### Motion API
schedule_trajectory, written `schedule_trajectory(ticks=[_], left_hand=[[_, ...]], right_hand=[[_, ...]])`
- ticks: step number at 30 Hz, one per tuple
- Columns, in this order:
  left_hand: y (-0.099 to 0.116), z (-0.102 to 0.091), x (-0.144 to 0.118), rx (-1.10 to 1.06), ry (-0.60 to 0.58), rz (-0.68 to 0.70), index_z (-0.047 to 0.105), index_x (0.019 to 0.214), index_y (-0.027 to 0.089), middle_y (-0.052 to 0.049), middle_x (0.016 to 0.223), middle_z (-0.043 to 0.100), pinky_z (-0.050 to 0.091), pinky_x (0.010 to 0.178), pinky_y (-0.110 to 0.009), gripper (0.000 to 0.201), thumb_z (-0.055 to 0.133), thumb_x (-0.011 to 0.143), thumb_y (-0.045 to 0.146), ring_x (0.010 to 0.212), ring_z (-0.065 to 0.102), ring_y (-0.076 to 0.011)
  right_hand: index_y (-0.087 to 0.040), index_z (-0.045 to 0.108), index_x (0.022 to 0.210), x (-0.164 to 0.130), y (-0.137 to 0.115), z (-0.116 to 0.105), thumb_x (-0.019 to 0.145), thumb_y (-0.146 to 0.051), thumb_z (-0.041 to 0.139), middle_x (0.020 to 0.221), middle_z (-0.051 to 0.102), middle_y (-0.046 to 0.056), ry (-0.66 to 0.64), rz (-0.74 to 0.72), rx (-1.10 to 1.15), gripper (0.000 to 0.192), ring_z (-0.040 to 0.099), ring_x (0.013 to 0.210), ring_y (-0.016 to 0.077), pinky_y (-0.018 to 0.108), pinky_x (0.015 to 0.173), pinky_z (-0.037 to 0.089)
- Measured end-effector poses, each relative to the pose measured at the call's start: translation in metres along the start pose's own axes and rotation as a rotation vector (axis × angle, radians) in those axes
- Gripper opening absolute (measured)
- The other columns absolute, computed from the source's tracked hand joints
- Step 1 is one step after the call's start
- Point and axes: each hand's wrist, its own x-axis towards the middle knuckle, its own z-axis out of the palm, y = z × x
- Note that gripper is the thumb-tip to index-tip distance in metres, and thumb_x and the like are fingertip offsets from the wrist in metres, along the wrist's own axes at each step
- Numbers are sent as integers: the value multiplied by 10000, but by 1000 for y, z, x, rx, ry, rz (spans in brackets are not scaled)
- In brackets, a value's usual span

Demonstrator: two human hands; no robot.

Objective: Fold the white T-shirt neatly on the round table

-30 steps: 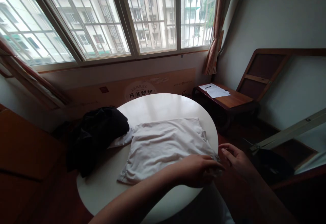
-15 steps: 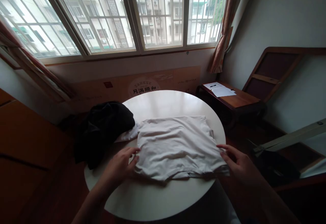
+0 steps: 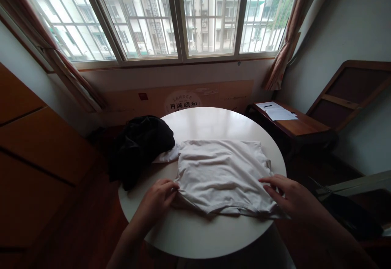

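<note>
A white T-shirt [image 3: 222, 175] lies folded into a wide, wrinkled block on the round white table [image 3: 189, 240], its neckline towards me. At its left edge, my left hand [image 3: 159, 197] pinches the fabric between thumb and fingers. My right hand [image 3: 284, 191] rests on the right side of the shirt, fingers stretched out and thumb apart from them. Left of the shirt sits a heap of black clothing [image 3: 143, 146], with a bit of white cloth [image 3: 168, 155] showing from under it.
Beyond the table, a low wooden bench [image 3: 308, 124] holds papers [image 3: 276, 111] and a pen. A printed cardboard panel [image 3: 122, 102] leans below the barred window [image 3: 210, 16]. Orange-brown cabinets [image 3: 27, 138] stand on the left.
My view has shifted, so the table sits further right in it. My left hand has closed on the shirt's left edge; my right fingers have moved inward over its right side.
</note>
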Motion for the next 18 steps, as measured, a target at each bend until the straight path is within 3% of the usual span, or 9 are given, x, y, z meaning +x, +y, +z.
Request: schedule_trajectory(ticks=[4, 8, 12, 15, 18], left_hand=[[25, 9, 1, -72, 171, 45, 687, 972, 204, -56, 1035, 649, 436, 893, -358, 203, 501, 951, 282, 999, 594, -239], [64, 29, 6, -191, 220, 159, 616, 982, 194, -26, 1031, 615, 418, 840, -293, 159, 486, 927, 123, 928, 575, -181], [92, 55, 18, -73, 163, 228, 526, 822, 158, -31, 928, 563, 365, 741, -294, 147, 502, 917, 49, 828, 508, -182], [97, 66, 23, 66, 133, 261, 509, 802, 150, -31, 899, 555, 340, 711, -310, 159, 546, 891, 23, 799, 486, -189], [94, 66, 20, 97, 112, 272, 531, 812, 150, -26, 892, 561, 347, 713, -310, 150, 582, 872, 22, 816, 505, -195]], right_hand=[[-293, 715, 1180, 37, -60, 5, 986, -482, 472, 1036, 684, 37, -101, -196, 53, 363, 613, 790, 144, 296, 762, 456], [-262, 719, 1184, 108, -99, 21, 951, -286, 532, 1027, 689, 32, -34, -398, 83, 300, 629, 878, 143, 262, 784, 458], [-216, 694, 1266, 194, -125, 50, 904, -87, 481, 1210, 642, 90, 6, -549, -18, 439, 625, 1035, 175, 293, 932, 472], [-273, 677, 1314, 242, -145, 72, 813, 59, 412, 1399, 550, 95, -100, -660, -98, 656, 578, 1211, 197, 306, 1010, 453], [-329, 661, 1338, 271, -158, 90, 741, 109, 419, 1547, 417, 105, -231, -743, -209, 778, 464, 1387, 274, 388, 1087, 415]])
